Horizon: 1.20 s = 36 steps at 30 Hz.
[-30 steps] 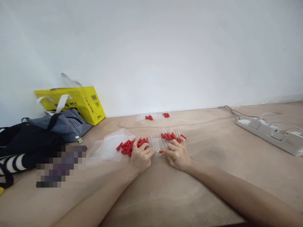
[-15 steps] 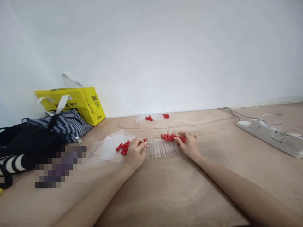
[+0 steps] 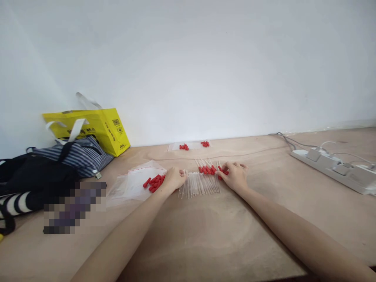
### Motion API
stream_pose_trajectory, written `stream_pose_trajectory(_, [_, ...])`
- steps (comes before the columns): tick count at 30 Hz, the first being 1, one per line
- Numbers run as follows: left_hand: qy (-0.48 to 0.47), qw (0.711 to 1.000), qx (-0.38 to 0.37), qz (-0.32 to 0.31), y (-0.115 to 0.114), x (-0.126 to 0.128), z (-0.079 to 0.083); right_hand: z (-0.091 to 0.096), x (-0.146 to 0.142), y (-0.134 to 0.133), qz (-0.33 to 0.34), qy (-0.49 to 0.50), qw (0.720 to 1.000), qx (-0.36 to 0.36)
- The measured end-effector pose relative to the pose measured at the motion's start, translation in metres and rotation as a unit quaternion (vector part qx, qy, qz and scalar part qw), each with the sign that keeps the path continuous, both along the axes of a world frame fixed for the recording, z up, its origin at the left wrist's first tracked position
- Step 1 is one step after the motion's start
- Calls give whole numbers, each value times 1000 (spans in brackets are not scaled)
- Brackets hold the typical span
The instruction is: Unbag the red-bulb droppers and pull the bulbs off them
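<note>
Clear thin tubes [image 3: 199,184] lie side by side in a row at the middle of the table. Just behind them are several droppers [image 3: 207,169], tubes with red rubber bulbs fitted. My left hand [image 3: 175,179] is curled at the row's left end, beside a pile of loose red bulbs [image 3: 155,182]; what its fingers hold is hidden. At the right end, my right hand [image 3: 236,176] has thumb and fingers closed around red bulbs, partly covering them. Plastic zip bags [image 3: 129,184] lie under and left of the loose bulbs.
A flat clear bag [image 3: 194,145] with more red bulbs lies by the wall. To the right is a white power strip [image 3: 331,168] with plugs and cables. A yellow bag [image 3: 114,133], a striped bag [image 3: 85,156] and a black bag [image 3: 38,172] stand at the left.
My left hand has turned over, its fingers now mostly hidden behind its back. My right hand has shifted slightly, still at the red bulbs; fewer bulbs show beside it.
</note>
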State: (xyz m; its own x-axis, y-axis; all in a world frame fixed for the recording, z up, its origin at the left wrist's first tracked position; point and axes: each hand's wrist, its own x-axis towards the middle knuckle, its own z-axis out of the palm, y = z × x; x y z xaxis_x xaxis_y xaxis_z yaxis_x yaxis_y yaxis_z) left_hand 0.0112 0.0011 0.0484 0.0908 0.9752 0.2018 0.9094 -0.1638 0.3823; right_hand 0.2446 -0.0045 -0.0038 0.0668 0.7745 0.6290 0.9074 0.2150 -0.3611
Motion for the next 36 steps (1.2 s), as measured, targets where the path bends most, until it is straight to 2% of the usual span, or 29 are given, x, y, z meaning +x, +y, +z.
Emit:
stream_pose_trajectory(5, [28, 999, 30, -9, 1, -1, -4, 0, -1, -2, 8, -13, 1000, -1])
stream_pose_trajectory(8, [28, 997, 72, -24, -9, -1, -6, 1, -1, -2, -3, -5, 1000, 6])
stream_pose_trajectory(10, [24, 990, 128, -56, -20, -3, -10, 3, 2, -1, -25, 13, 1000, 3])
stream_pose_trajectory(12, [29, 968, 218, -123, -33, -9, -16, 6, 6, 1, -55, 41, 997, -32])
stream_pose_trajectory(15, [45, 924, 317, -211, -47, -20, -24, 13, 14, 10, -101, 75, 980, -152])
stream_pose_trajectory(17, [40, 920, 323, -216, -52, -26, -28, 17, 18, 20, -113, 83, 966, -217])
stream_pose_trajectory(21, [21, 926, 321, -196, -52, -28, -29, 23, 17, 46, -98, 85, 948, -290])
stream_pose_trajectory(27, [18, 930, 305, -206, -51, -27, -29, 25, 2, 69, -90, 96, 923, -360])
stream_pose_trajectory(32, [27, 931, 297, -208, -52, -27, -28, 25, 1, 67, -77, 135, 923, -352])
stream_pose_trajectory(36, [29, 931, 297, -209, -51, -26, -28, 36, 3, 58, -35, 175, 944, -278])
